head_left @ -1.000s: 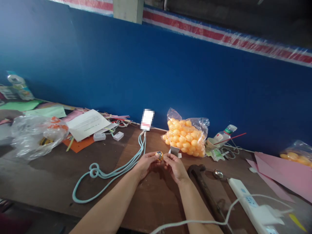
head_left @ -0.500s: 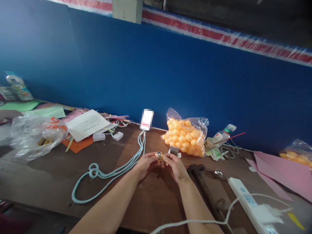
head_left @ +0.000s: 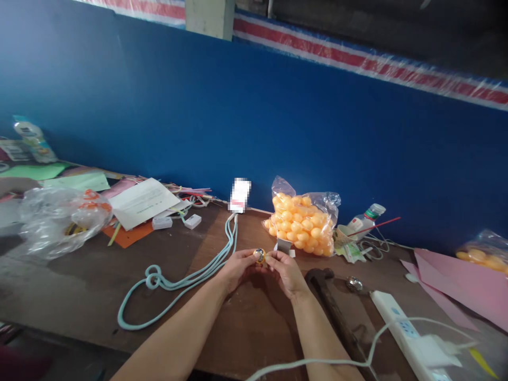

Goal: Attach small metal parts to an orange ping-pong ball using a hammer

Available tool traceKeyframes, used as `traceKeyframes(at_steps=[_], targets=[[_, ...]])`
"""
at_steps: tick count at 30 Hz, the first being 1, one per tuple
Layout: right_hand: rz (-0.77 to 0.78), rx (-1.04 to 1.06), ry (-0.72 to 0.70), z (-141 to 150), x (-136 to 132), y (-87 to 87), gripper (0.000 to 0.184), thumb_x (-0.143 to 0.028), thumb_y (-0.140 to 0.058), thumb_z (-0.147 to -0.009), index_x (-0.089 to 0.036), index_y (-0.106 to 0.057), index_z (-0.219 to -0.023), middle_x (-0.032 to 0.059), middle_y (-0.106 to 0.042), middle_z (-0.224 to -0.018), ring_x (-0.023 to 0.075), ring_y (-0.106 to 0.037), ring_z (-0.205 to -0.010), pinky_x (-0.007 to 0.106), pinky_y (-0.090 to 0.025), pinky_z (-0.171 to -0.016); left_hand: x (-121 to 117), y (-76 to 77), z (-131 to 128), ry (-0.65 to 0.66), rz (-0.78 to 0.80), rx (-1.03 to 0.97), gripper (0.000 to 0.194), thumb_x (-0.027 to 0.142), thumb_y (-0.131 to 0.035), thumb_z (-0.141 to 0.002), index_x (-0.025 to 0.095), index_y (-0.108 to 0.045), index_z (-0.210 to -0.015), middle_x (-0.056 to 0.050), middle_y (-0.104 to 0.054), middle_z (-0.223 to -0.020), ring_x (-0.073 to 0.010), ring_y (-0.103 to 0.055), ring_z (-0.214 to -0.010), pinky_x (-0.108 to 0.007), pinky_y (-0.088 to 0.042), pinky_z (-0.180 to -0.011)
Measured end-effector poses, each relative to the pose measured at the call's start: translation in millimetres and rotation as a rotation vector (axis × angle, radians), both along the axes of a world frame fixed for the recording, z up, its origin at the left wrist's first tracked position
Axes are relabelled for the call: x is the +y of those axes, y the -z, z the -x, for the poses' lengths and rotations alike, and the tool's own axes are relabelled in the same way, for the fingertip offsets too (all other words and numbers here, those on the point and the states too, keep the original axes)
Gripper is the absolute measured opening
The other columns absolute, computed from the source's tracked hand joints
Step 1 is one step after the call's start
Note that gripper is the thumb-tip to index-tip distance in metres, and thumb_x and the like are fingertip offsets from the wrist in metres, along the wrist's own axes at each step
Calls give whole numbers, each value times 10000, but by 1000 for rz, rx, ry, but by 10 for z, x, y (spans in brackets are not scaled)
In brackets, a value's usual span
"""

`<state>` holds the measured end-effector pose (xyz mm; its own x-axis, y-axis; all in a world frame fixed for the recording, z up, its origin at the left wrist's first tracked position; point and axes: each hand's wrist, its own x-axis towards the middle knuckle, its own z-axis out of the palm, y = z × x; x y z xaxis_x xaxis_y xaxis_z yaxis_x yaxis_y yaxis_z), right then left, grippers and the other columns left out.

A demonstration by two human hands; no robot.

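Observation:
Between my two hands, above the brown table, is a small round shiny piece (head_left: 259, 256) with a silver face and an orange-yellow rim. My left hand (head_left: 237, 270) pinches it from the left, thumb along its edge. From the other side, the closed fingertips of my right hand (head_left: 284, 271) grip its right edge. Its underside is hidden by my fingers. Just beyond my right hand lies a small grey and white folded piece (head_left: 283, 245). A hammer (head_left: 329, 304) rests beside my right forearm, with another shiny round piece (head_left: 354, 284) to its right.
Behind my hands sits a clear bag of orange balls (head_left: 297, 222). A phone (head_left: 239, 194) on a pale blue cord (head_left: 170, 287) leans on the blue partition. A power strip (head_left: 400, 325) with a white cable lies right. Papers (head_left: 145, 203) and a plastic bag (head_left: 59, 217) lie left.
The view has shifted very slightly. My hands keep the same hold on the round piece, whose shiny face is turned a little differently.

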<state>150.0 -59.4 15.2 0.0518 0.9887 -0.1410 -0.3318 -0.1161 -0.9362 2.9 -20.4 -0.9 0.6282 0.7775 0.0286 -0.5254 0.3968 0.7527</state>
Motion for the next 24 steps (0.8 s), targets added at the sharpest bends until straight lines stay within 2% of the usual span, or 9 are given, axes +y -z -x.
traceKeyframes(at_steps=[14, 24], targets=[[-14, -68, 2, -8, -7, 1, 238, -357, -766, -607, -186, -617, -679, -47, -509, -550, 97, -468, -525, 289, -485, -599, -28, -44, 5, 21, -21, 7, 305, 292, -677, -729, 36, -665, -894, -178, -666, -892, -234, -643, -815, -376, -478, -811], [-47, -105, -3, -26, -12, -4, 256, -379, -760, -605, -189, -610, -689, -24, -556, -629, 103, -466, -552, 296, -490, -610, -44, -67, 10, 33, -4, 13, 323, 301, -693, -715, 36, -668, -898, -184, -667, -901, -240, -646, -825, -377, -474, -822]])
